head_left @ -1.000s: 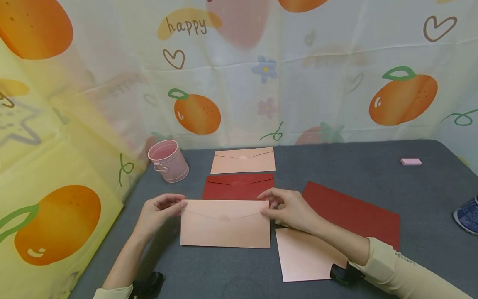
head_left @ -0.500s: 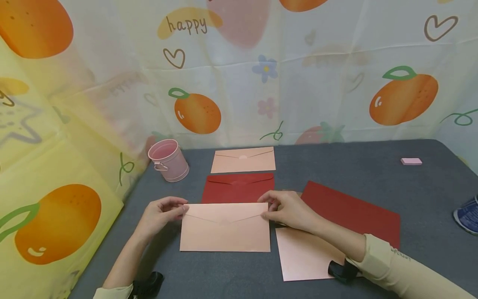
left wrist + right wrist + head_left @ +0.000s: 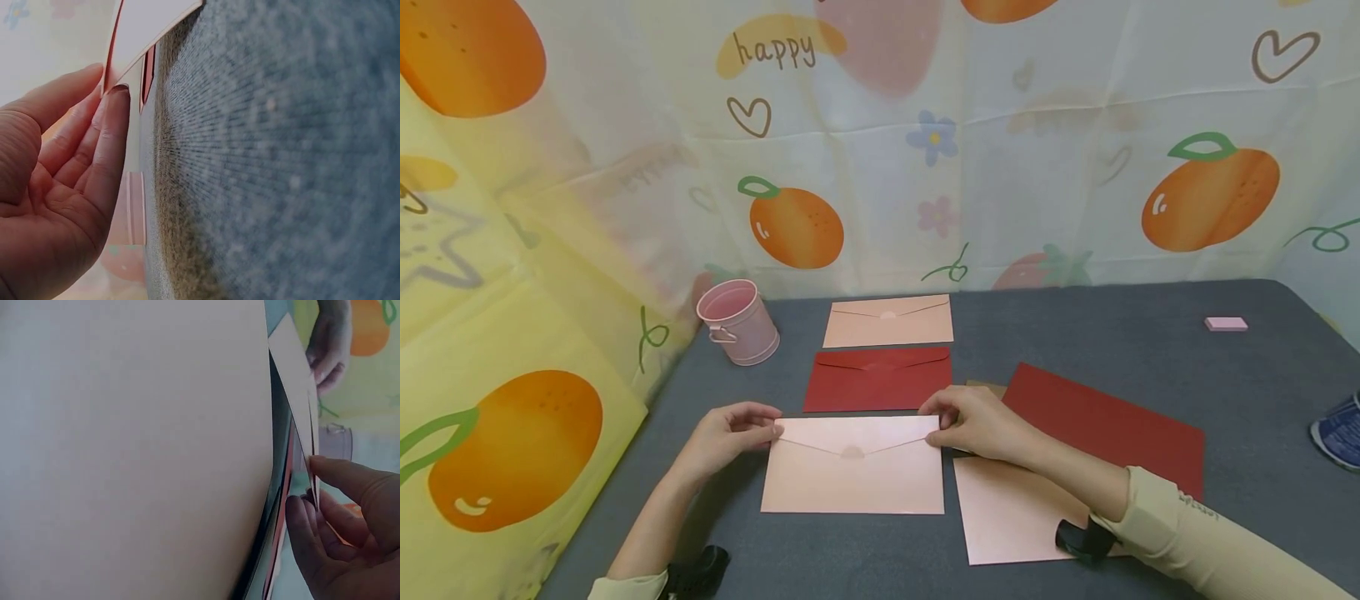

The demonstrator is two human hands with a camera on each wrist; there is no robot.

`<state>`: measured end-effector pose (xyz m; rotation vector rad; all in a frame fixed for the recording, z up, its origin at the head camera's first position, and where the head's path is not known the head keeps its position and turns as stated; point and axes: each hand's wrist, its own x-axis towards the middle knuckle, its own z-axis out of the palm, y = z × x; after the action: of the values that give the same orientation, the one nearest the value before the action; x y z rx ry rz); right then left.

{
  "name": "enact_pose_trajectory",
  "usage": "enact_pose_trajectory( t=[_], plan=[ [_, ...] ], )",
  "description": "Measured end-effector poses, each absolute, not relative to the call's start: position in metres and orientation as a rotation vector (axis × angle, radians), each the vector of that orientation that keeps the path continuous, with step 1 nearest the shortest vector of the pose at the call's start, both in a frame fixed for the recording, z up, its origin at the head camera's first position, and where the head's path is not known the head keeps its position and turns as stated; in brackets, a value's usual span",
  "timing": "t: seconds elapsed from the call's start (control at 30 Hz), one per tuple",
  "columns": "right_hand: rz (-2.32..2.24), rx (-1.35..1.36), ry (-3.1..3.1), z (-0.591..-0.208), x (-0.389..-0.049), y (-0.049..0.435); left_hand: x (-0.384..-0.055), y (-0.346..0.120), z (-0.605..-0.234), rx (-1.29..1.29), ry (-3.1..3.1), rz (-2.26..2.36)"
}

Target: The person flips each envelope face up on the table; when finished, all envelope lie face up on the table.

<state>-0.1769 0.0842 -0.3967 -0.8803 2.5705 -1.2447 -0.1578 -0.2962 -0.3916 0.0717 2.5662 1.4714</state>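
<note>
A pale pink envelope point(image 3: 852, 485) with a pointed flap and a round seal faces me at the front of the table. Its upper left corner is pinched between thumb and fingers of my left hand point(image 3: 724, 435). My right hand point(image 3: 981, 423) pinches the opposite upper corner. In the left wrist view, the corner of the envelope point(image 3: 134, 37) is raised off the cloth. The right wrist view shows it slanting between both hands. Just beyond lies a red envelope point(image 3: 876, 388), and behind that another pink envelope point(image 3: 887, 327).
Under my right forearm lies a pink sheet-like piece point(image 3: 1000, 517). A larger red one point(image 3: 1105, 425) overlaps a brown piece point(image 3: 985, 387) beside it. A pink bucket point(image 3: 748, 333) stands back left. A small pink block point(image 3: 1226, 324) sits back right, and a dark blue object point(image 3: 1341, 433) at the right edge.
Both hands have brought the held pink envelope slightly down and toward me. Its face looks brighter, and the red envelope behind it has come fully into view.
</note>
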Motion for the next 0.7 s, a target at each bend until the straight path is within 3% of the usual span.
enact_pose_trajectory(
  t=[0.7],
  plan=[
    [-1.117, -0.976, 2.583, -0.4013, -0.1838, 0.0841, -0.1625, -0.2907, -0.3972, 0.151, 2.620, 1.301]
  ],
)
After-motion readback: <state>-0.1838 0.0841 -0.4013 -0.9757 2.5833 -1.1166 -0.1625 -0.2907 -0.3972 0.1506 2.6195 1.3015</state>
